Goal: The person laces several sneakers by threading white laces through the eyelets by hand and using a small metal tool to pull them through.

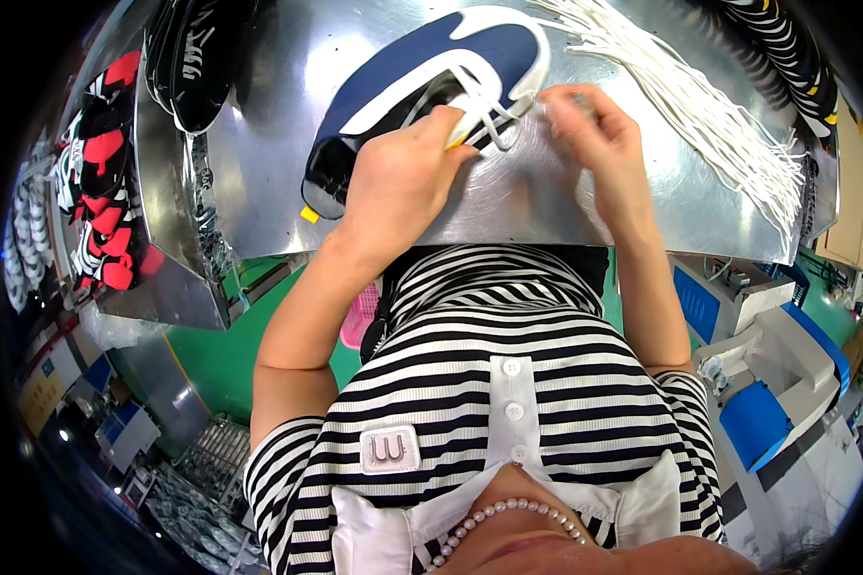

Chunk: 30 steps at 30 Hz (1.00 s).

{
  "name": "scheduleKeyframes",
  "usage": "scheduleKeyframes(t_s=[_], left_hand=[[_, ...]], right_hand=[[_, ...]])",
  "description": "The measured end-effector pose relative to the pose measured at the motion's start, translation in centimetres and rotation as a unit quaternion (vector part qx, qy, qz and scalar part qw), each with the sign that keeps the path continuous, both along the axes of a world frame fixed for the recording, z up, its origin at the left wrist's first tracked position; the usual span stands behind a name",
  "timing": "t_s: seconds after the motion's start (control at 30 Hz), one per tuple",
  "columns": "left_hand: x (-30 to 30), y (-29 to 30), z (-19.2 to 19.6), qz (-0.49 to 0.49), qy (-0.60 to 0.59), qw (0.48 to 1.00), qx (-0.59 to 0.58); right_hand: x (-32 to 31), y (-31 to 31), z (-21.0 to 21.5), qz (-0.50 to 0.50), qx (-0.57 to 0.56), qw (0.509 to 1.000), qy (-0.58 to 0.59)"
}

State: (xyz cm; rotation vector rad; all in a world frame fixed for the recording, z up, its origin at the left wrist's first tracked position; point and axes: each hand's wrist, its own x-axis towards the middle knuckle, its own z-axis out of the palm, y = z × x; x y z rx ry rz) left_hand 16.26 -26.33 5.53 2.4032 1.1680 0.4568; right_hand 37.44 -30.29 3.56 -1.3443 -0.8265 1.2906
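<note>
A navy and white shoe lies aslant on the metal table, its rounded white end at the upper right and a small yellow tab at its lower left end. My left hand is closed on the white edge of its opening, thumb and fingers pinching there. A white shoelace runs across the opening and loops out beside my left fingertips. Just right of the shoe is my right hand, its fingers curled together and partly smeared by motion; what they hold, if anything, cannot be made out.
A bundle of white laces lies across the table on the right. Black shoe parts rest at the left, red and black ones beyond them. More striped black pieces stand at the far right. A grey and blue machine is at lower right.
</note>
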Motion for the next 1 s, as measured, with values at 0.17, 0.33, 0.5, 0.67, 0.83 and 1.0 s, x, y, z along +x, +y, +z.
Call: scheduleKeyframes(t_s=[0.17, 0.33, 0.5, 0.67, 0.83, 1.0], left_hand=[[0.7, -0.4, -0.1, -0.027, -0.007, 0.995, 0.091], [0.6, 0.2, 1.2, 0.0, -0.003, 0.987, 0.158], [1.0, 0.2, 2.1, 0.005, 0.058, 0.981, 0.186], [1.9, -0.8, 2.7, 0.006, 0.069, 0.977, 0.203], [0.2, 0.9, 5.0, 0.059, -0.011, 0.989, 0.136], [-0.6, 2.9, 7.2, 0.09, -0.097, 0.984, 0.123]], right_hand=[[-2.1, 0.6, -0.7, 0.083, 0.005, 0.992, -0.094], [-2.3, -0.7, -0.9, 0.129, 0.032, 0.987, -0.092], [-2.0, -1.8, -0.6, 0.021, 0.06, 0.997, -0.032], [-3.1, -0.7, 0.7, 0.055, 0.05, 0.997, -0.039], [-0.1, -5.3, 0.2, 0.17, 0.081, 0.959, -0.211], [4.8, -13.3, 0.4, 0.219, -0.062, 0.912, -0.342]])
